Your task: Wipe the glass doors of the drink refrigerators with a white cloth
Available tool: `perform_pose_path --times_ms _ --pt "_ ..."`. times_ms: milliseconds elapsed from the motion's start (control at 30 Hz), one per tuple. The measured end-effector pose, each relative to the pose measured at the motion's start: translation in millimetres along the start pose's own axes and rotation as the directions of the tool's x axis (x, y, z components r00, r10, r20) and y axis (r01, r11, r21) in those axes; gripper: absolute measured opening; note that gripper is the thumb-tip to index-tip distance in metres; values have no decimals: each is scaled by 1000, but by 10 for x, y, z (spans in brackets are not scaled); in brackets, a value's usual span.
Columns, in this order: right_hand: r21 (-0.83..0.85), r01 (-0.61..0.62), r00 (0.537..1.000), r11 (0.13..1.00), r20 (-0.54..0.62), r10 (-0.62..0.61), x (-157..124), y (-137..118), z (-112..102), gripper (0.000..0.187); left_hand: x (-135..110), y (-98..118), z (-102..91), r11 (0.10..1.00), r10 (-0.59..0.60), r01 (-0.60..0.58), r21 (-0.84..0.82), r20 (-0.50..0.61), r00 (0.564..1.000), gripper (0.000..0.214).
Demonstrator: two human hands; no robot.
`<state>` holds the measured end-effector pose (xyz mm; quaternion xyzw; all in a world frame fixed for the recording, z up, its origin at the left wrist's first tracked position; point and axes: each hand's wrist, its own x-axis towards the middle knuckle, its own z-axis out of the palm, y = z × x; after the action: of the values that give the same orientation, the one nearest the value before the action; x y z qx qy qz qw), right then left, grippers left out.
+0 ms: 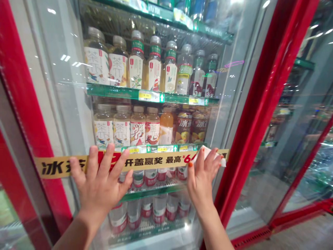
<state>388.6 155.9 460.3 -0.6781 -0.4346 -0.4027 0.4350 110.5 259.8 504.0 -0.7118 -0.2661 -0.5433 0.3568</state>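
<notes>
In the head view, I read the left hand (100,184) fully open, fingers spread flat on the yellow printed banner strip (148,163) across the cooler's glass door (70,86); the right hand (204,178) pinches a white paper piece (209,156) at the strip's right end.

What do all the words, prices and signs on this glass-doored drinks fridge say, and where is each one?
"开盖赢奖 最高 ¥6", rest hidden: long yellow paper strip across the glass door.
"茶π": cream paper labels on clear tea bottles.
"冰茶": dark labels on orange drink bottles.
Small yellow shelf price tags: too blurred to read reliably.
</notes>
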Motion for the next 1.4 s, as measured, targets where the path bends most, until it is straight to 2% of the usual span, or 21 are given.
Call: perform_pose_path --times_ms 33,100,167,233,300,367,467,500,567,667,733,800,867,900,967,1033,1100,1133,1200,1300,1400 --pt "12 -9 1000 1000 -14 9 97 -86 -11 85 -2 0 3 1000 -2 2 -3 -6 1000 88" --pt "35 108 994 994 6 -108 126 -309 -20 86 -3 1 -1 1000 -4 4 -4 4 1000 89" --pt "56 314 948 948 40 -316 -51 -441 -14 89 0 6 -11 1000 -5 5 6 18 1000 91" --pt "49 435 898 899 41 -437 -270 -372 -1 89 7 14 -18 1000 2 -2 21 7 1000 91" --pt "9 384 923 923 34 -384 -338 -164 4 88 15 21 -18 999 9 -9 33 -4 1000 91" --pt "-17 208 978 978 18 -208 -199 3 -5 86 22 24 -15 999 15 -15 35 -13 1000 91" --pt "11 5 1000 1000 -23 -5 117 -87 -20 84 30 24 -14 999 27 -26 31 -27 999 89" --pt "24 15 1000 1000 -17 -14 160 -191 -19 85 31 24 -15 999 29 -28 29 -27 999 88" --pt "43 170 985 985 17 -171 96 -380 -7 89 32 27 -16 999 28 -28 24 -25 999 87" --pt "33 423 905 905 31 -424 -165 -366 13 91 30 35 -13 1000 9 -8 22 -29 1000 87" --pt "-3 380 925 925 19 -380 -206 -189 9 90 29 39 -5 1000 1 0 25 -31 1000 86" --pt "-27 193 981 981 2 -193 -86 -69 -6 87 29 37 1 1000 6 -5 28 -32 999 84" --pt "-21 50 999 999 -15 -50 66 -118 -13 86 31 32 0 999 15 -13 31 -34 999 84" --pt "-12 49 999 999 -14 -49 101 -197 -9 87 33 30 -3 999 14 -13 32 -34 999 85" --pt "11 191 981 981 19 -192 35 -370 9 90 34 29 -11 1000 13 -12 27 -31 999 86" --pt "29 400 914 916 53 -401 -154 -431 18 92 32 35 -17 1000 6 -6 13 -20 1000 87" --pt "19 489 870 872 65 -489 -292 -326 5 92 28 46 -16 1000 -4 4 1 -17 1000 87" --pt "6 462 885 887 67 -462 -291 -243 -8 92 26 51 -12 1000 -9 9 -3 -18 1000 86" --pt "-22 294 955 956 52 -292 -138 -131 -37 90 21 57 -2 1000 -16 16 -11 -25 1000 86" --pt "-26 93 996 995 -14 -93 195 -276 -53 87 13 50 8 1000 -16 16 -20 -27 1000 87" --pt "-5 254 967 967 -17 -254 179 -523 -9 90 7 36 1 1000 -13 12 -23 -20 1000 89"
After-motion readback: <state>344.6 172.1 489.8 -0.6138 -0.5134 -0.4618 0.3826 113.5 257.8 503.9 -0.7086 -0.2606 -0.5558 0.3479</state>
